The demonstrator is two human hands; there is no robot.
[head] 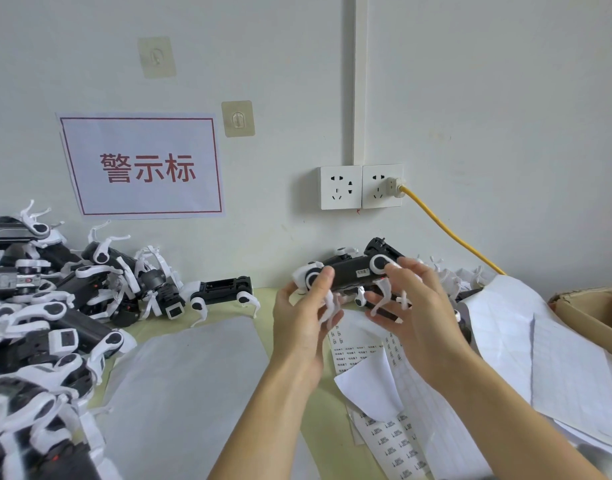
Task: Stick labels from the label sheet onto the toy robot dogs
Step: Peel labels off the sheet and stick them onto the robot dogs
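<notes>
I hold a black toy robot dog [349,273] with white legs up in front of me, above the table. My left hand [304,317] grips its left end around a white leg joint. My right hand [415,306] grips its right end, fingers over the other joint. A small label shows on the dog's side. A label sheet [358,351] with rows of small printed labels lies on the table under my hands. Another label sheet [394,445] lies nearer to me.
A large pile of black-and-white robot dogs [55,306] fills the left side. One dog [225,294] stands alone near the wall. White backing sheets [540,358] spread to the right, beside a cardboard box [595,313]. A yellow cable [450,230] runs from a wall socket [361,187].
</notes>
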